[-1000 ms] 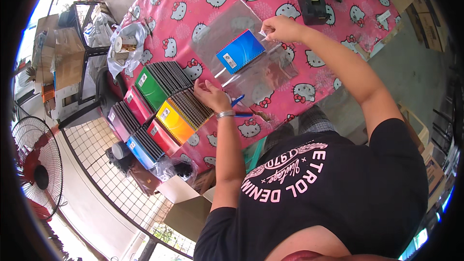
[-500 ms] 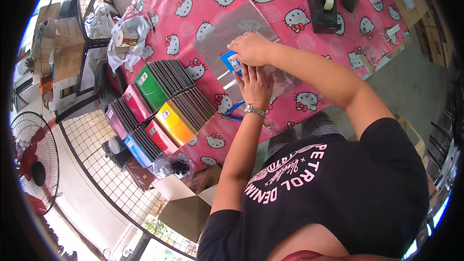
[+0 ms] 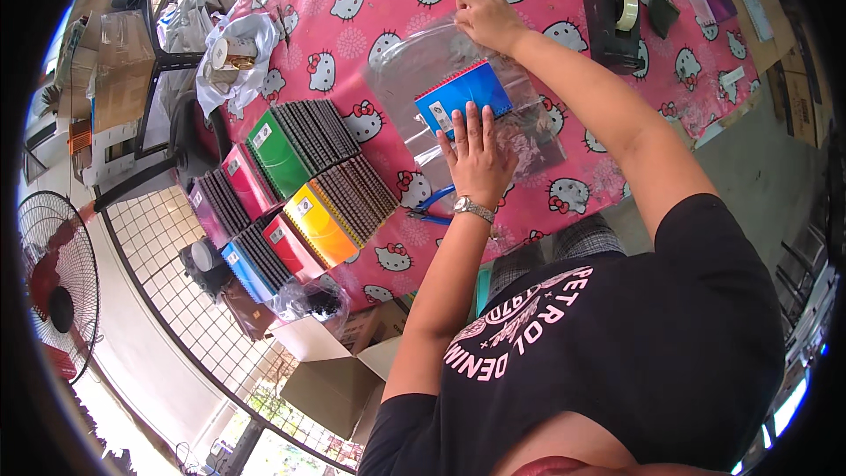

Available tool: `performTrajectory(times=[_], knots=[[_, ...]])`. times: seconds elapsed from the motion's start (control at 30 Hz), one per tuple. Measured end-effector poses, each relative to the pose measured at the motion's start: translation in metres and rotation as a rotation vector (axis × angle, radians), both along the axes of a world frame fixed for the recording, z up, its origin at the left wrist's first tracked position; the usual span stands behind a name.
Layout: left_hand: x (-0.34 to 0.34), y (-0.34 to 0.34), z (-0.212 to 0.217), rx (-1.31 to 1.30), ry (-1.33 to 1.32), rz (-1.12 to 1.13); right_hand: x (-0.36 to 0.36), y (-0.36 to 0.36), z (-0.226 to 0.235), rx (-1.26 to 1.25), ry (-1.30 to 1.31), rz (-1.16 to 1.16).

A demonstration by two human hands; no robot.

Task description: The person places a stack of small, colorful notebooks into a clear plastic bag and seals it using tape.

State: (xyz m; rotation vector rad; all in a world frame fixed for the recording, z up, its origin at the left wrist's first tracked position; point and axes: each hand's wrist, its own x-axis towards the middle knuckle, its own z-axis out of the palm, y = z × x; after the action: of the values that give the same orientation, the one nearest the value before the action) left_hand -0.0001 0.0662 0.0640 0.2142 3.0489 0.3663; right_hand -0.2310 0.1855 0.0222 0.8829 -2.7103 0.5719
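Head view shows the left hand (image 3: 478, 157) lying flat and fully spread, palm down, on a clear plastic sleeve (image 3: 458, 101); it grips nothing and only presses. Under its fingertips sits a blue spiral notebook (image 3: 464, 97), inside the sleeve as far as I can tell, near the middle of the table (image 3: 564, 0) with its pink cartoon-cat cloth. The right hand (image 3: 486, 19) is at the far end of the sleeve with the fingers curled and closed on the plastic mouth, pinching it. I judge the step in hand is closing or folding the sleeve over the notebook; the next move probably needs the flat hand to hold firm while the other hand folds the flap, and tape may be wanted. A black tape dispenser (image 3: 610, 11) stands just beside the right forearm, toward the right edge. Rows of coloured notebooks (image 3: 304, 185) fill the left edge, well apart from the sleeve. Blue-handled scissors (image 3: 434, 207) lie near the near edge, beside the left wrist. Open cloth remains between the sleeve and the notebook rows.
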Motion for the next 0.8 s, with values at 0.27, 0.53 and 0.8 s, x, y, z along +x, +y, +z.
performTrajectory(times=[0.27,0.53,0.8], knots=[[0.001,-0.001,0.000,-0.018,0.007,-0.031,-0.007,-0.001,-0.003,0.021,0.090,0.186],[0.002,-0.006,-0.001,-0.027,0.027,-0.041,-0.003,-0.023,0.064,0.135,-0.444,0.281],[-0.002,-0.005,0.002,-0.058,0.055,-0.103,-0.033,-0.043,0.052,0.433,-0.384,0.148]])
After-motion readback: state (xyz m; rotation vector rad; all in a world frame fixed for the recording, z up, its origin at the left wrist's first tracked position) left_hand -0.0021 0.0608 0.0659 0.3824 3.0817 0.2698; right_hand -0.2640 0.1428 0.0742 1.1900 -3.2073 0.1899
